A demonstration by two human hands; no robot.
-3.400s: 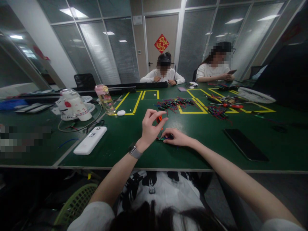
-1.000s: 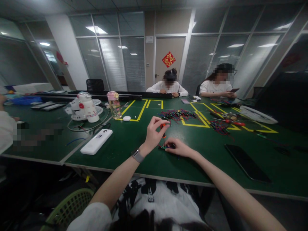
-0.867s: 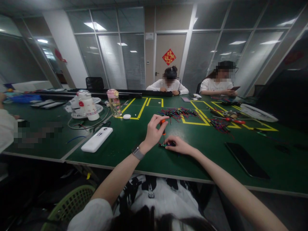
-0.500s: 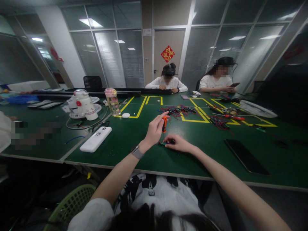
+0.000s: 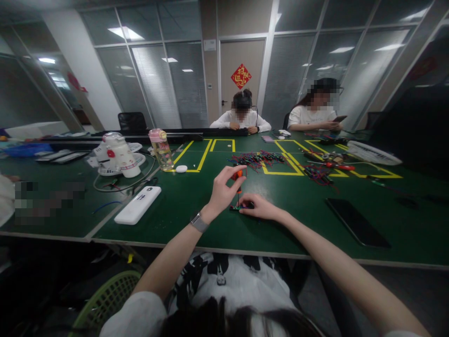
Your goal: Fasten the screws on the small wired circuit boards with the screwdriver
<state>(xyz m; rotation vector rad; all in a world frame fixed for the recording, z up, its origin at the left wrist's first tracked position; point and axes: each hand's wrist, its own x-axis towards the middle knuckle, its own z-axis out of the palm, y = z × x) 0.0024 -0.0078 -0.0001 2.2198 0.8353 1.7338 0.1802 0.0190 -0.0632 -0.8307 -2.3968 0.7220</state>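
Board (image 5: 235,208) is pinched by the right hand (image 5: 261,207); beside its fingertips, screwdriver (image 5: 239,174) is held upright in the left hand's (image 5: 221,191) curled fingers. Turning seems in hand; steady bracing is called for.

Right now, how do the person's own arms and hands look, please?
The left hand and the right hand have no gloves. A watch with a dark face and grey band is worn at the wrist, on the left side only. The sleeves are short and white.
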